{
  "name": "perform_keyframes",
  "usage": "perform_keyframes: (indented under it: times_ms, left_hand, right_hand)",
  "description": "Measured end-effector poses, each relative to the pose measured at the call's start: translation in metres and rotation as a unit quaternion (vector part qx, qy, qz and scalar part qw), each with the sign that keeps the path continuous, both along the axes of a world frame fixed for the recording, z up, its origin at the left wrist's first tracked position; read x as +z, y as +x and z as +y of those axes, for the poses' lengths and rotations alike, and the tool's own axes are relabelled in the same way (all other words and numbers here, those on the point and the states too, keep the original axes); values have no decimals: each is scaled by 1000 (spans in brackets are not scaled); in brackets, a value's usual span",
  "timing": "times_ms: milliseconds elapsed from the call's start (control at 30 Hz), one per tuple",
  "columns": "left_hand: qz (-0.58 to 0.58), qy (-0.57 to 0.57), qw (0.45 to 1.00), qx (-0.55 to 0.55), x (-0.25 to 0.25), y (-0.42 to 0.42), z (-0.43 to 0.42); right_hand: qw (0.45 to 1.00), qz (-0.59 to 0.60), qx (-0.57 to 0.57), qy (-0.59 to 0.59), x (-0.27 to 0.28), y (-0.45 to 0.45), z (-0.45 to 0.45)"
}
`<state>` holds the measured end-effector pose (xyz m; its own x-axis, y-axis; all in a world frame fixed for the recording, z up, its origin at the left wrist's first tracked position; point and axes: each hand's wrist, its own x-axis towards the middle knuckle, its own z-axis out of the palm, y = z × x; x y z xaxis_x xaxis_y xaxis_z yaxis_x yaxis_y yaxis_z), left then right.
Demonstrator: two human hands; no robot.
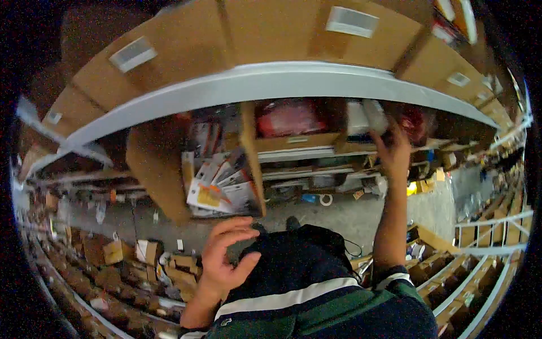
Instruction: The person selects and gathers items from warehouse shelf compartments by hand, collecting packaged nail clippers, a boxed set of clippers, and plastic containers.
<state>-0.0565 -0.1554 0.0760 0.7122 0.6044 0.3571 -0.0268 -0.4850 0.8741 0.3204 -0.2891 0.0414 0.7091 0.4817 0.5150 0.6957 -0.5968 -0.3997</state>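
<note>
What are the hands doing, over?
Left hand open, near carton. Right hand at pale package, grip unclear. White shelf beam above package in view.

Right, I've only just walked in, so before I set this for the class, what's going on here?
A person is at a storage shelf. The right hand reaches in to a pale packet; whether it grips it is unclear. The left hand is open and holds nothing, near an open cardboard box of flat packs. A red wrapped item lies between box and packet.
</note>
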Motion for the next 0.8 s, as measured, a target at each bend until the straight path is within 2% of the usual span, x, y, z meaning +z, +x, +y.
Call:
perform_keyframes:
  times_ms: [67,133,200,233,300,367,433,467,500,567,633,700,800]
  left_hand:
    - [-44,-2,998,53,1,-12,8]
    - [-30,28,994,103,1,-21,26]
    - [-47,76,982,165,3,-20,46]
    - [-50,73,980,178,8,-16,55]
    - [48,159,971,171,19,-4,79]
    - [68,164,969,169,20,18,98]
    - [87,172,968,160,16,45,118]
    - [226,165,951,130,14,60,127]
    - [361,154,915,97,10,72,137]
    - [420,174,886,89,2,92,153]
    - [454,164,873,64,-30,120,184]
    - [490,155,857,40,-36,131,191]
    - [472,125,869,79,-50,143,189]
  right_hand:
    - [1000,-7,14,-3,2,-1,-3]
    - [996,10,71,57,4,-1,-7]
    - [993,12,42,109,8,-10,-10]
    - [988,-31,47,147,4,-12,-15]
    - [969,-72,70,224,9,-37,-9]
    - [956,-44,94,275,-5,-63,-10]
    - [938,-24,217,269,-9,-104,8]
    - [937,-57,264,222,-8,-121,20]
    - [923,-7,316,218,-7,-143,33]
    - [926,-12,352,134,12,-174,58]
    - [905,45,390,163,7,-190,75]
    - [901,39,397,170,2,-199,94]
    - [887,37,420,186,-3,-197,100]
